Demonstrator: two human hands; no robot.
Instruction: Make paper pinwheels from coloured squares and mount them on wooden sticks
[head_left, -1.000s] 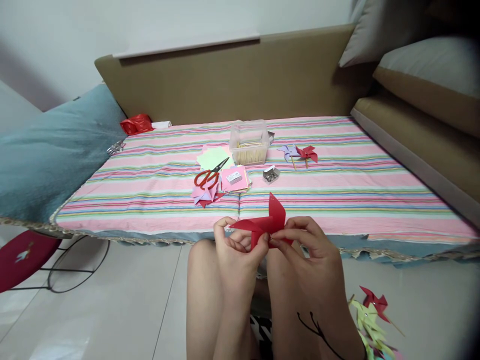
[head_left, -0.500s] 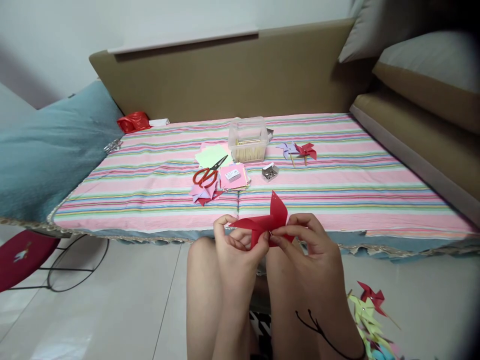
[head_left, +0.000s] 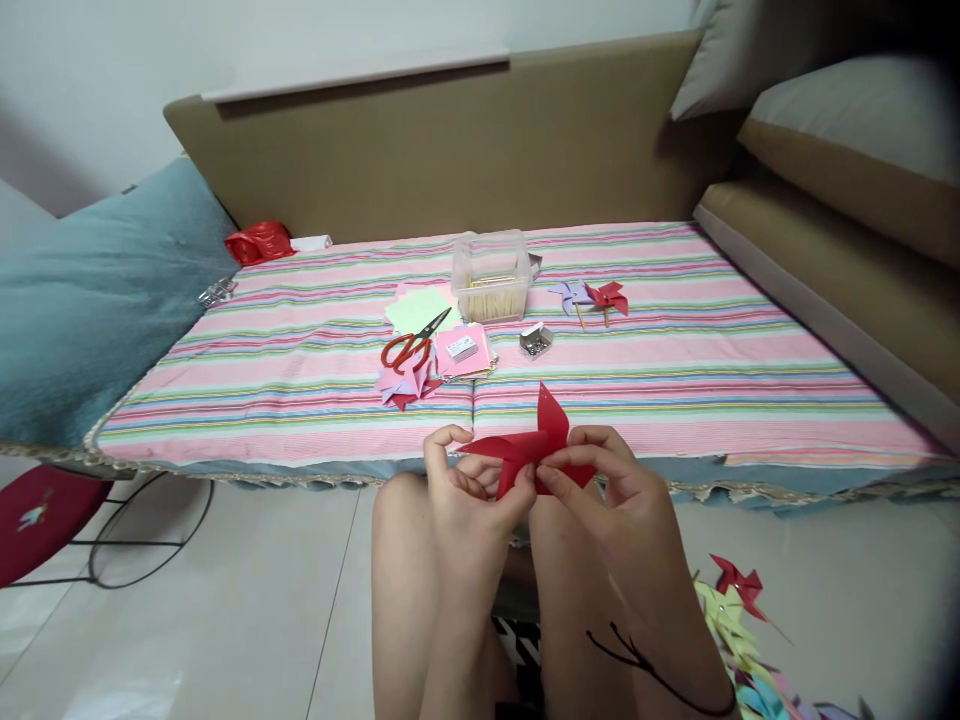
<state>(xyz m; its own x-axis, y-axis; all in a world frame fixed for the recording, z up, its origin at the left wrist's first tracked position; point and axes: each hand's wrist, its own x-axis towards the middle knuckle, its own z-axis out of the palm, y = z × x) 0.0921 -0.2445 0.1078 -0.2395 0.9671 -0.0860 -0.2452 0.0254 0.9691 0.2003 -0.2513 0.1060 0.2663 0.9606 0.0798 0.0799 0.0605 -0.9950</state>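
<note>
Striped cloth (head_left: 675, 350) covers the sofa (head_left: 420, 160). Just off centre, at five o'clock, the left hand (head_left: 472, 500) grips a red paper pinwheel (head_left: 527, 448); the right hand (head_left: 622, 500) pinches its middle (fastener, if any, hidden), seemingly the fastening step, calling next for steadiness.

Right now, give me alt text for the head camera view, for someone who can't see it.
A person's left hand holds a red pinwheel as the right hand pinches near its centre. Beyond, on a striped cover, lie scissors, paper, a clear box of sticks and two more pinwheels; further pinwheels lie at lower right.
</note>
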